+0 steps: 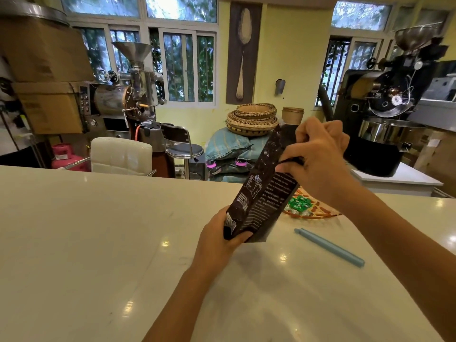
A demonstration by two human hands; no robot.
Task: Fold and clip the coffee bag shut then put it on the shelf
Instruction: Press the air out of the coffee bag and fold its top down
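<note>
The left hand (219,233) grips the bottom of the dark coffee bag (265,193), holding it tilted above the white counter (98,230), seemingly to steady it. The right hand (318,154) pinches the bag's top edge, apparently starting the fold. The blue bag clip (329,246) lies on the counter below the right forearm, ready for clipping.
</note>
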